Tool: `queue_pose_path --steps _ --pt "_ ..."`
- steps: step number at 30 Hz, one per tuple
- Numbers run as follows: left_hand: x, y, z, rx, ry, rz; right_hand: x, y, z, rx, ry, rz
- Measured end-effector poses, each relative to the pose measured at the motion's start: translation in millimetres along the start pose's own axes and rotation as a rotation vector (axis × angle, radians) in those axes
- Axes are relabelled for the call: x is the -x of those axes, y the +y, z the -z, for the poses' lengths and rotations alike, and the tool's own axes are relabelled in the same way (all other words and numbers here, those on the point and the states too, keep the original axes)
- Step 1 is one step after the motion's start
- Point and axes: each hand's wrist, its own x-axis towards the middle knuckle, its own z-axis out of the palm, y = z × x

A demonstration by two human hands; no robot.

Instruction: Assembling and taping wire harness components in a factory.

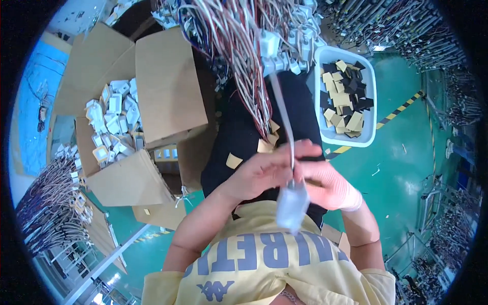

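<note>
A pale, box-shaped plastic housing (292, 207), blurred by motion, hangs in front of my yellow shirt. Its grey cable (282, 109) runs up past my fingers toward the far bundle. My left hand (264, 172) lies behind the cable, its fingers stretched out to the right. Close to the housing's cable end, my right hand (325, 187) appears to pinch the cable; its fingertips are partly hidden and smeared. Small tan foam pads (234, 161) rest on my dark trousers. A bundle of reddish and white wires (244, 66) lies over my lap.
At left stands an open cardboard box (170, 91) holding many white housings (114, 114). To the right, a white tub (375, 96) contains tan and black pads. More cable bundles (43, 208) stand around the edges. Yellow-black tape (401, 108) marks the green floor.
</note>
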Motion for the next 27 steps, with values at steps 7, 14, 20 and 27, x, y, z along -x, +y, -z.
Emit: queue_pose_path --steps 7,14,20,27 --pt "-22 10 2 -0.232 0.203 -0.052 -16 -40 93 0.562 -0.260 0.053" --pt "-48 -6 79 -0.682 0.921 -0.328 -88 -53 244 1.824 1.060 0.074" --pt "-60 11 103 -0.623 0.728 -0.059 -99 -38 121 0.792 0.647 0.271" --pt "-52 7 93 -0.535 0.680 -0.182 -140 -10 69 0.333 0.425 0.345"
